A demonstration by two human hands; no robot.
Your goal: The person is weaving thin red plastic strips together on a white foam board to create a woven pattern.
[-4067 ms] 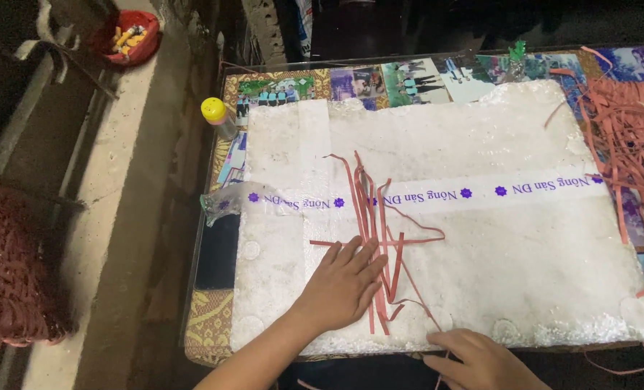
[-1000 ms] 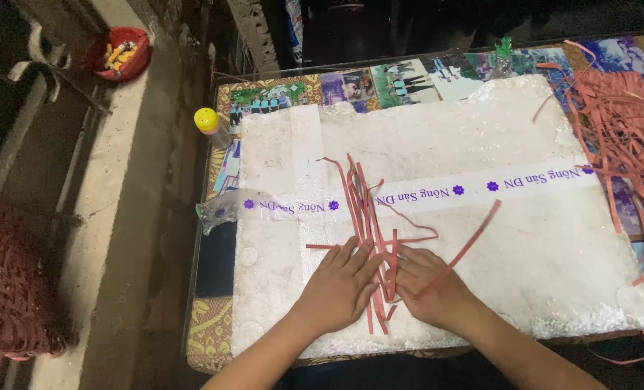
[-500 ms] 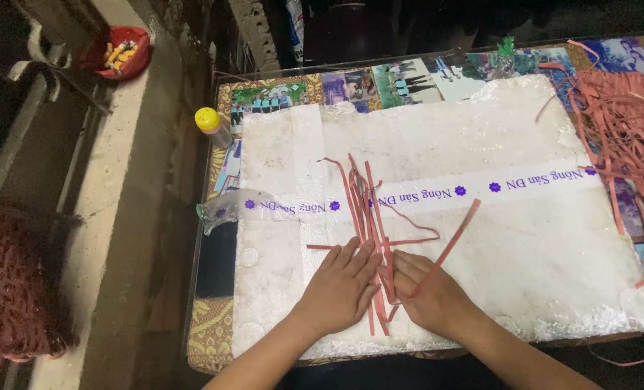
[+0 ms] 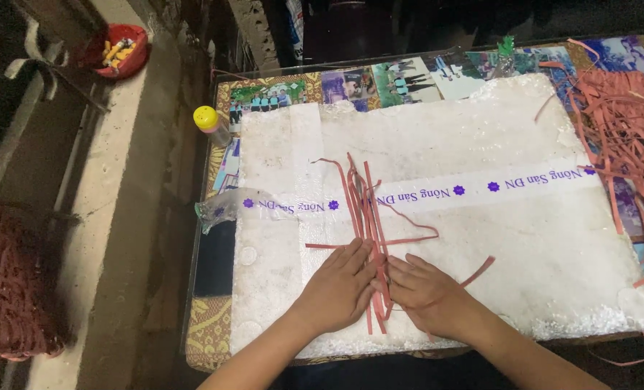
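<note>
A white foam board (image 4: 481, 238) lies on the table, with a strip of printed tape (image 4: 481, 188) running across it. Several thin reddish-brown strips (image 4: 361, 198) lie side by side down its middle. My left hand (image 4: 336, 289) rests flat on the near ends of these strips, fingers spread. Beside it my right hand (image 4: 426, 292) presses flat on the board, its fingertips touching the same bundle. One loose strip (image 4: 479, 271) sticks out to the right from under my right hand.
A heap of the same reddish strips (image 4: 625, 115) covers the table's right side. A yellow-capped bottle (image 4: 210, 124) stands at the board's far left corner. A red bowl (image 4: 119, 47) sits on the concrete ledge at left, and a woven reddish mat (image 4: 7, 289) lies lower left.
My right hand came in from the lower right and laid a strip beside the bundle. It now sits flatter and closer to my left hand; the strip's free end has dropped lower.
</note>
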